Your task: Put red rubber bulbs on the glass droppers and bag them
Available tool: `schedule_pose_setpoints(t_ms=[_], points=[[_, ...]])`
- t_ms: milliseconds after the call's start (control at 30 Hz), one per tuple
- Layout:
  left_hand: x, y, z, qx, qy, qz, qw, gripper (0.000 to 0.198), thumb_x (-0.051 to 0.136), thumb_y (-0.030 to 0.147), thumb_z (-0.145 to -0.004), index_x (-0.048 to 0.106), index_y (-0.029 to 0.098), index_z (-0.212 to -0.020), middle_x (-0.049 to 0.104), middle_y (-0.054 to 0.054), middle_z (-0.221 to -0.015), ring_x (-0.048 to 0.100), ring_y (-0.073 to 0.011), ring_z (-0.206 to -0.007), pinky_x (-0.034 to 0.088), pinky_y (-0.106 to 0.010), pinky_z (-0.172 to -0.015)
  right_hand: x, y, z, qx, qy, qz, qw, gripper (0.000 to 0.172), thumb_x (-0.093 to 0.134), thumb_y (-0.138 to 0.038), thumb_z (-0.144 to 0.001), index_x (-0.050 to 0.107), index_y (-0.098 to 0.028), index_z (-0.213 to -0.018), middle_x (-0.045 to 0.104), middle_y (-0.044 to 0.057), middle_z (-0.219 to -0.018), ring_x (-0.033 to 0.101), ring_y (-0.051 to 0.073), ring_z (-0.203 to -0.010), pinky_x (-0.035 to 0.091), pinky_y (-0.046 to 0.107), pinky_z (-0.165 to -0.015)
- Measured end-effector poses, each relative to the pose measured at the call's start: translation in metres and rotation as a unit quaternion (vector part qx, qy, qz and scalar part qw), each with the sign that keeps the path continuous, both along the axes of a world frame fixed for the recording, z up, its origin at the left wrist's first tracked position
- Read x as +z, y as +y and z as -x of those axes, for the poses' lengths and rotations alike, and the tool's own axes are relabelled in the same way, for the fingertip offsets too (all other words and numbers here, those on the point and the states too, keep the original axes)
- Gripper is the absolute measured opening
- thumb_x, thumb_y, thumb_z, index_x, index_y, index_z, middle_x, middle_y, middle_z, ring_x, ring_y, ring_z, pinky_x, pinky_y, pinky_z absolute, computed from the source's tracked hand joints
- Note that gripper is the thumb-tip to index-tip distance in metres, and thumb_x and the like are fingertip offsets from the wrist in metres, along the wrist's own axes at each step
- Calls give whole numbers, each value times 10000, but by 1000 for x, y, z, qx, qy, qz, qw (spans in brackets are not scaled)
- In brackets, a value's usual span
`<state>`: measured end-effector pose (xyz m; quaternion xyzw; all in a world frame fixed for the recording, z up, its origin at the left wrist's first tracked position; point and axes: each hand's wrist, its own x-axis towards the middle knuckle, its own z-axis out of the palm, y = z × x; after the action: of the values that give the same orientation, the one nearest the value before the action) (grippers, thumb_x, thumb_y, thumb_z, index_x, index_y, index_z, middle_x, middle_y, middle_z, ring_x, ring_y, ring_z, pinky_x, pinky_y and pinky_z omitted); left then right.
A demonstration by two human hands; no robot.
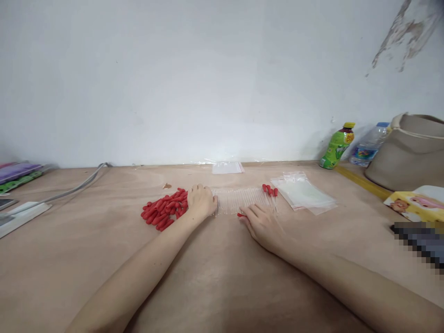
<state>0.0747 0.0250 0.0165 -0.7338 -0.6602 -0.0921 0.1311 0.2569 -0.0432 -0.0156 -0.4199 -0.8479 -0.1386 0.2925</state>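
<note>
A pile of several small red rubber caps [163, 210] lies on the brown table [215, 277]. Right of it is a row of clear thin tubes [239, 200]; a few at the right end carry red caps [269, 189]. My left hand [200, 201] rests between the pile and the tubes with its fingers curled; what they hold, if anything, is hidden. My right hand [260, 221] lies on the near edge of the tube row, its fingers pinched on a red cap [240, 214].
Clear plastic bags [303, 193] lie right of the tubes, another one [227, 167] by the wall. A green bottle [337, 146], a water bottle [368, 144] and a beige bag [411, 152] stand at the right. A grey cable [74, 187] runs at the left.
</note>
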Motion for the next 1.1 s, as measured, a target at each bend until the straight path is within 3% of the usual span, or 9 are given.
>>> schedule_pose_setpoints(t_ms=[100, 367, 1100], points=[[0, 2, -6, 8, 1, 7, 1000, 435, 393, 400, -781, 608, 51, -929, 552, -203, -976, 465, -318, -960, 314, -397, -811, -4, -3, 0, 1, -25, -5, 1000, 206, 390, -212, -861, 583, -169, -803, 568, 70, -747, 482, 184, -721, 358, 298, -626], [2, 14, -14, 34, 3, 46, 998, 396, 423, 368, -758, 646, 69, -892, 593, -203, -939, 509, -322, -921, 357, -389, -761, -9, 1, -3, 0, 50, 16, 999, 219, 387, -228, -865, 584, -172, -787, 569, 64, -737, 482, 179, -726, 374, 310, -657], [10, 8, -26, 5, -26, 57, 998, 239, 502, 249, -713, 651, 84, -801, 613, -196, -878, 522, -331, -902, 398, -399, -730, -6, 1, -3, -12, 90, 55, 994, 110, 461, -219, -807, 501, -177, -713, 563, 51, -713, 491, 179, -706, 388, 308, -637]])
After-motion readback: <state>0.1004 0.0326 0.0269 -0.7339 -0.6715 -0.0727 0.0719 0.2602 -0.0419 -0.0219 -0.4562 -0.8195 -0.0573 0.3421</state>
